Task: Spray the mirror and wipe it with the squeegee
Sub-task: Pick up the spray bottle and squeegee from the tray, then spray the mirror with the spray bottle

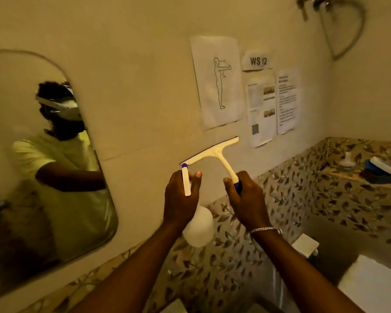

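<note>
A rounded wall mirror hangs at the left and reflects a person in a pale shirt. My left hand grips a white spray bottle by its neck, with the white trigger and blue nozzle sticking up beside my fingers. My right hand holds a cream squeegee by its blue-tipped handle. The squeegee's blade, edged in blue, is raised in front of the plain wall, well to the right of the mirror. Both hands are close together in the middle of the view.
Paper notices and a "WS 12" label are taped to the wall. A leaf-patterned tiled ledge runs below, carrying a blue and white scrub brush at the far right. A metal fitting hangs at the top right.
</note>
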`<state>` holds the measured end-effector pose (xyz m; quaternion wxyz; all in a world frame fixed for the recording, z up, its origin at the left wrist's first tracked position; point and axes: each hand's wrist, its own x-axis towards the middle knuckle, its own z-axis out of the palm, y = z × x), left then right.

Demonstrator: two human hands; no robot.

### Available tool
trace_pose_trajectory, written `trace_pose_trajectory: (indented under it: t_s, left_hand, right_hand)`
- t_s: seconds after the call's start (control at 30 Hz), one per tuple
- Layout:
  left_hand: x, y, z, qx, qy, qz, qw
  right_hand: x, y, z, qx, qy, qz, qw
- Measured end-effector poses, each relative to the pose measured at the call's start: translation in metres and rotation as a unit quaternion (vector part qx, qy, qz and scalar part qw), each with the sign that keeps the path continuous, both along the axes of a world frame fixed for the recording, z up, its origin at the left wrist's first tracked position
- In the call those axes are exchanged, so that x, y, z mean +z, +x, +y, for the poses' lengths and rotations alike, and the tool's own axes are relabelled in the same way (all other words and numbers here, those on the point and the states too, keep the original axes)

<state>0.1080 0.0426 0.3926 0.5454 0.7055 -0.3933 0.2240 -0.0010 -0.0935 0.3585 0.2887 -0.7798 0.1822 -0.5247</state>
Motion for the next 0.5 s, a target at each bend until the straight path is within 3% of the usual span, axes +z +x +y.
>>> trace_pose_trajectory:
  t_s: [0.2, 0.5]
  left_hand:
    - [0.064, 0.022, 0.066, 0.063, -0.056, -0.045, 0.995]
    - [0.142, 0.033, 0.188, 0.180, -0.163, -0.024, 0.970]
  right_hand:
    - [0.079, 0.027, 0.067, 0.074, 0.000, -0.081, 0.994]
    - [0.155, 0.059, 0.167, 0.179, 0.004, -0.148, 0.973]
